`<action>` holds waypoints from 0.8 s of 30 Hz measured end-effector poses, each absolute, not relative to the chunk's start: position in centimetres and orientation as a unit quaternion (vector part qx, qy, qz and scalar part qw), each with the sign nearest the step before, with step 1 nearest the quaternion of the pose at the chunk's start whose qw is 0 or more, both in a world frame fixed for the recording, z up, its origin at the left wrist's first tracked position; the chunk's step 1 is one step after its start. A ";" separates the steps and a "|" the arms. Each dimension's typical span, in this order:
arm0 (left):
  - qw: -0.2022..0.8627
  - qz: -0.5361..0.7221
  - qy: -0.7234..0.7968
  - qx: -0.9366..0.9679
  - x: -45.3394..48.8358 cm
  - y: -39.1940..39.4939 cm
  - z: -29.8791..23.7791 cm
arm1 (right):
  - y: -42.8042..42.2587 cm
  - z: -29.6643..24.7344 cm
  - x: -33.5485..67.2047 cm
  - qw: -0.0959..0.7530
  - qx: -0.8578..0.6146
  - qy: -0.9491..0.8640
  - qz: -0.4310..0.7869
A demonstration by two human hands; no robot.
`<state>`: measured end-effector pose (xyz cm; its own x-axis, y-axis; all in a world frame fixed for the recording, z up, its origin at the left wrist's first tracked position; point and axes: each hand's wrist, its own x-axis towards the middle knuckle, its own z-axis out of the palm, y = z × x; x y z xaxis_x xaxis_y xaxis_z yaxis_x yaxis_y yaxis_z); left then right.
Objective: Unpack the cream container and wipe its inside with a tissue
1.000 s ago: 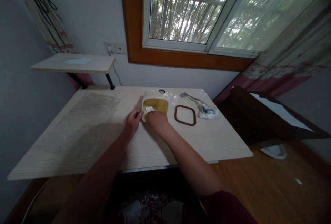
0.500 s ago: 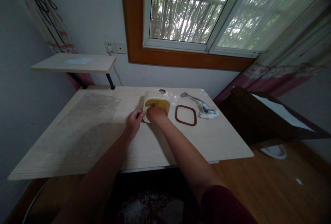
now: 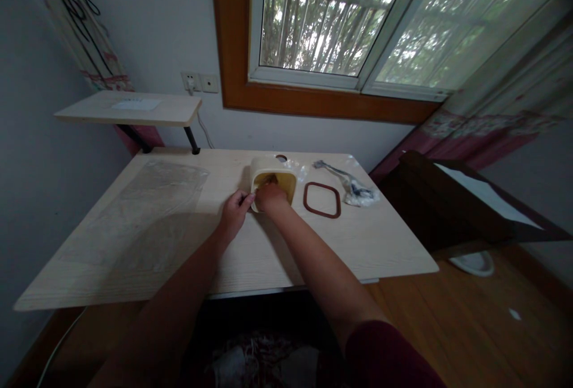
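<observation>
A cream-yellow square container stands open on the far middle of the pale wooden desk. My left hand pinches its near left corner, fingers closed on the rim. My right hand reaches down into the container with its fingers bent. Whatever they hold is hidden by the hand and the wall. A brown rubber sealing ring lies flat just right of the container. Beyond the ring lies a crumpled clear bag with a metal utensil.
A clear plastic sheet covers the desk's left part. A small raised shelf stands at the back left, under wall sockets. A dark wooden piece of furniture sits close to the desk's right edge. The window is behind.
My right hand has gone from the container's near rim down into it, and the white piece seen under it earlier no longer shows. My left hand has shifted slightly right along the corner.
</observation>
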<state>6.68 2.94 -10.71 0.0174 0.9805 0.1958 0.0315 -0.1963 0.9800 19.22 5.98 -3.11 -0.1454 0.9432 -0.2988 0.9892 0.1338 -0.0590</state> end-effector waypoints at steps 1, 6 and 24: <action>0.440 0.534 0.454 0.561 6.7 2.9 -10.7 | 5.9 -3.1 19.2 0.095 0.653 0.742 -0.117; 0.433 0.531 0.457 0.568 6.7 2.8 -10.3 | 6.0 -3.1 19.2 0.100 0.671 0.728 -0.099; 0.430 0.547 0.450 0.560 6.5 2.7 -9.5 | 6.1 -2.9 20.3 0.076 0.614 0.780 -0.098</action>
